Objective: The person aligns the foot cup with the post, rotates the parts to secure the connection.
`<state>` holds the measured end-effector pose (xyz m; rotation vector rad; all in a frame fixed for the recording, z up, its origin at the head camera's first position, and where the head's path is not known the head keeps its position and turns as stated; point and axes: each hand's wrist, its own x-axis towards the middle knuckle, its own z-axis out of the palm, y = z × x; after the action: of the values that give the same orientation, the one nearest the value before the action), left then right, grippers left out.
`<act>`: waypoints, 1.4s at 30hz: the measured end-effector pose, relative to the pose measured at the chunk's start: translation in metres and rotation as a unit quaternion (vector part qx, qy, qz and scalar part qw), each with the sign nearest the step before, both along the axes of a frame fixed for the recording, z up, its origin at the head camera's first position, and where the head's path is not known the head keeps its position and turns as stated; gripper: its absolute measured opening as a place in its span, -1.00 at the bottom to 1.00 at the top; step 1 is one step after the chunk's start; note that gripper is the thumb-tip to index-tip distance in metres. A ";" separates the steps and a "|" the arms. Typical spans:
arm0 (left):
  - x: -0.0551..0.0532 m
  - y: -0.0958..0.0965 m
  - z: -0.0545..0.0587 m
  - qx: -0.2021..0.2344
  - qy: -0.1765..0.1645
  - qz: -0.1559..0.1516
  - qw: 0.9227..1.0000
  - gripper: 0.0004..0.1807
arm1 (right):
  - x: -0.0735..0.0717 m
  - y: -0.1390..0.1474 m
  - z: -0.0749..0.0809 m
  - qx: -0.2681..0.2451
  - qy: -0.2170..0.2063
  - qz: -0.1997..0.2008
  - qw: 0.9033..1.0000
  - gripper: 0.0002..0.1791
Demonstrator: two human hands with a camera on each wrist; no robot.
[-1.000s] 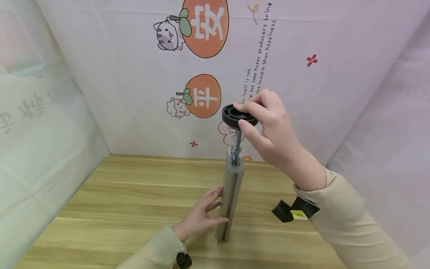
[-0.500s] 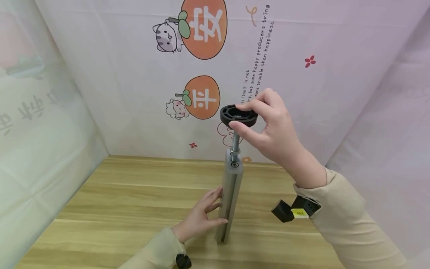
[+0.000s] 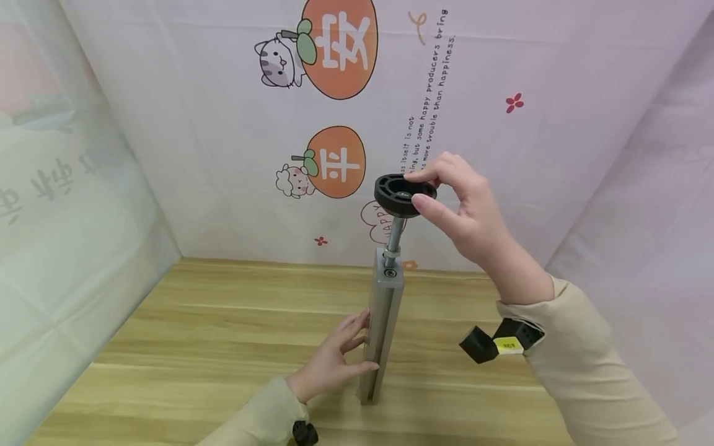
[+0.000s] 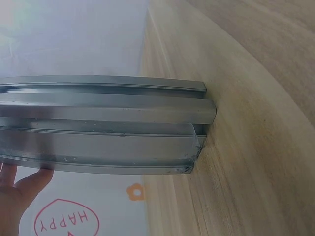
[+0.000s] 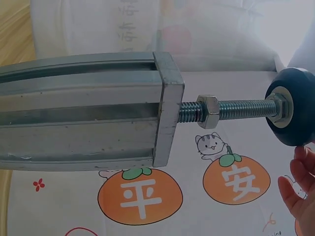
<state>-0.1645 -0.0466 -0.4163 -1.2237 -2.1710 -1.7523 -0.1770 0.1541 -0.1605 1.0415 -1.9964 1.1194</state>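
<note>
One wooden table (image 3: pixel 223 347) is bearing one upright metal profile (image 3: pixel 382 337), which the left hand (image 3: pixel 330 363) is gripping partway up, while above the profile the right hand (image 3: pixel 468 207) is pinching one black foot (image 3: pixel 393 205). One threaded rod (image 5: pixel 246 109) is joining foot and profile; the fitting is looking only partly done, bare thread showing and one nut (image 5: pixel 210 111) sitting just clear of the profile's top, seemingly left to be tightened.

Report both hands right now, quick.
Left hand: holding the upright metal profile, thumb and fingers against it.
Right hand: holding the black round foot by its rim.
</note>
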 end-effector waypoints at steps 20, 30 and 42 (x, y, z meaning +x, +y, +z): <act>-0.003 0.001 -0.001 0.012 0.021 -0.013 1.000 -0.01 | -0.008 0.010 0.005 0.023 -0.023 0.085 0.996 -0.69; -0.005 0.000 0.000 0.007 0.010 -0.016 1.000 -0.01 | -0.005 0.007 0.019 0.080 -0.077 0.169 0.979 -0.60; -0.003 -0.001 -0.002 0.010 0.013 -0.019 1.000 -0.01 | -0.002 -0.005 0.013 0.069 -0.106 0.129 0.984 -0.68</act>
<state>-0.1678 -0.0477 -0.4178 -1.2849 -2.1256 -1.7570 -0.1788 0.1489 -0.1471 1.3316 -2.1755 1.2871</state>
